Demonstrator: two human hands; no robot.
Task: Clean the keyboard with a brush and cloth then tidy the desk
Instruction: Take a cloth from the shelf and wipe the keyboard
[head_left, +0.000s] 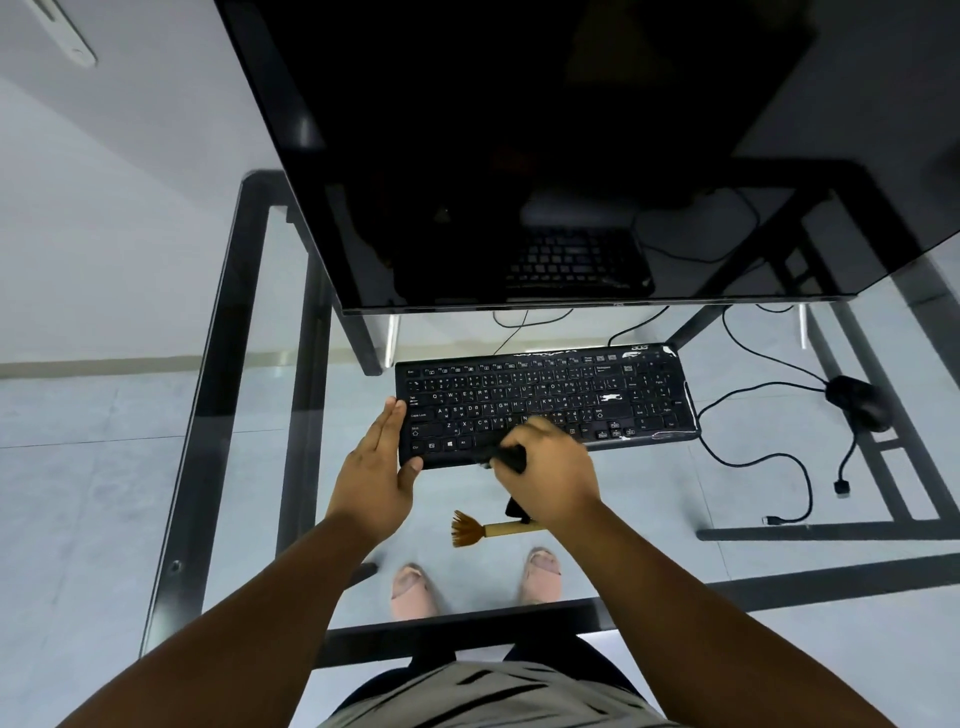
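Observation:
A black keyboard (571, 395) lies on the glass desk (249, 364) below the monitor. My left hand (379, 467) rests flat against the keyboard's left end, fingers together, thumb at its front edge. My right hand (550, 475) is closed on a dark cloth (506, 458) pressed on the keyboard's front edge near the space bar; another bit of cloth shows under the wrist. A brush (485, 529) with brown bristles and a tan handle lies on the glass just in front, its handle end hidden under my right wrist.
A large black monitor (519, 156) stands over the back of the desk. A black mouse (857, 402) sits at the right with loose cables (769, 457) trailing around it. My feet show through the glass below.

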